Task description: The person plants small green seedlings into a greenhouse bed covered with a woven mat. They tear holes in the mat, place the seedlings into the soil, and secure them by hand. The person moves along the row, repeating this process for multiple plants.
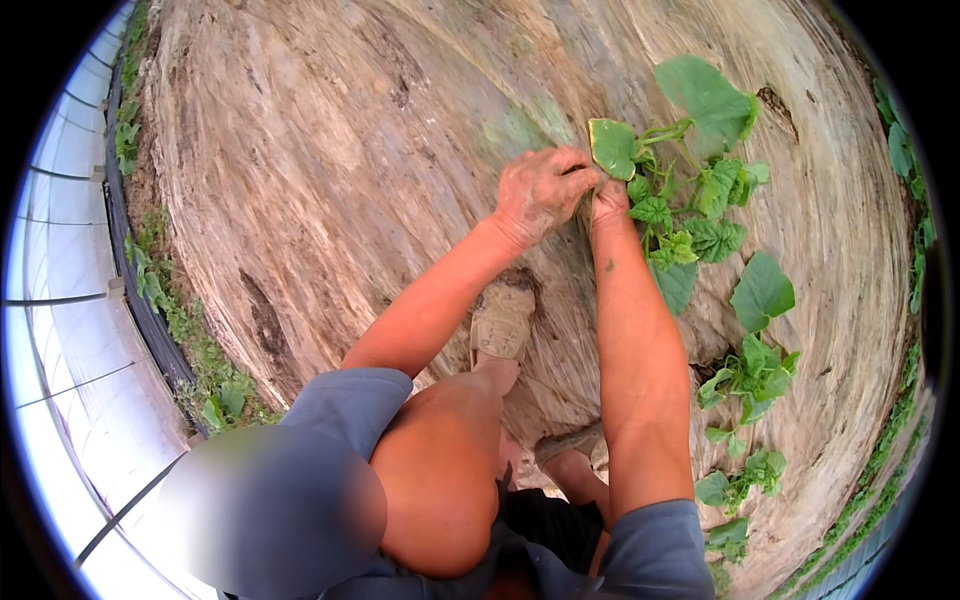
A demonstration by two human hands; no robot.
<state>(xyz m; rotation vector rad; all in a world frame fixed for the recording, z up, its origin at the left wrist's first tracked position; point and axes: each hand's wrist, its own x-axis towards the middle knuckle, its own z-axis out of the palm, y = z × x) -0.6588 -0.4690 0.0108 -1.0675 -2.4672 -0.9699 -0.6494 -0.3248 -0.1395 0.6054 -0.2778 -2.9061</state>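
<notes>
My left hand (544, 191), smeared with soil, is bent over with its fingertips drawn together beside my right hand (610, 201). Both reach down at the plastic mulch film (360, 150), a wrinkled, dirt-stained sheet over the ground. Leaves and the left hand cover most of the right hand's fingers, so whatever lies between the fingertips is hidden. Right against the right hand grows a leafy cucurbit plant (655, 212), its broad green leaves spreading up and to the right. One of its leaves (613, 148), edged in yellow, hangs just above the right wrist.
More young plants (759, 373) stand in a line down the right side. Torn holes (262, 315) show in the film. My shoe (504, 319) presses on the sheet below the hands. Weeds (176, 315) and a pale greenhouse wall (67, 277) border the left side.
</notes>
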